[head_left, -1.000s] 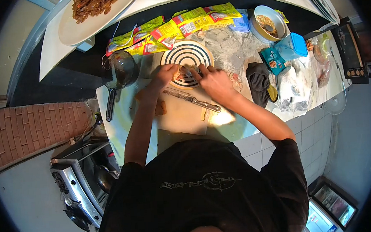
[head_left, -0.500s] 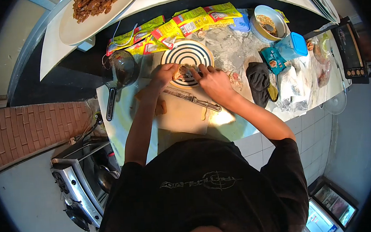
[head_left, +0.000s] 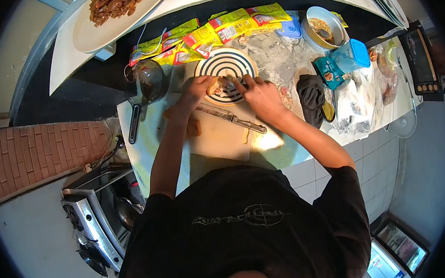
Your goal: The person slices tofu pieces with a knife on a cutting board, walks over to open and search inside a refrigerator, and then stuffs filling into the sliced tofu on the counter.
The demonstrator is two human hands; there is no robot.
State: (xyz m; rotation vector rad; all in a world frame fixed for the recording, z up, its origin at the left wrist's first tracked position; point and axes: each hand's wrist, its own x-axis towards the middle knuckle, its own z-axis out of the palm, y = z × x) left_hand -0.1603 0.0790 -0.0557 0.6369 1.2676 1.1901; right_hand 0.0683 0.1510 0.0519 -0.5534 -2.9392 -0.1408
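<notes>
My left hand [head_left: 197,90] is closed round a browned, filled piece of food [head_left: 213,85], perhaps bread, above a round plate [head_left: 247,66] with black and white rings. My right hand [head_left: 261,97] bends over the plate's right side, fingers drawn together near its middle; what they hold, if anything, is too small to make out. Small pale and reddish bits lie on the plate beneath. Just below it a serrated knife [head_left: 231,118] rests on a pale cutting board [head_left: 218,147]. A brown chunk of food [head_left: 194,127] sits beside my left forearm.
A dark pan [head_left: 149,82] stands left of the plate. Yellow-green packets [head_left: 231,26] line the back. At the right are a bowl of grainy food [head_left: 308,36], a blue-lidded container [head_left: 347,57], a teal packet [head_left: 326,71] and a dark cloth [head_left: 310,99].
My right hand has shifted slightly right and away from the food in my left hand, uncovering more of the plate's middle. My left hand keeps its hold.
</notes>
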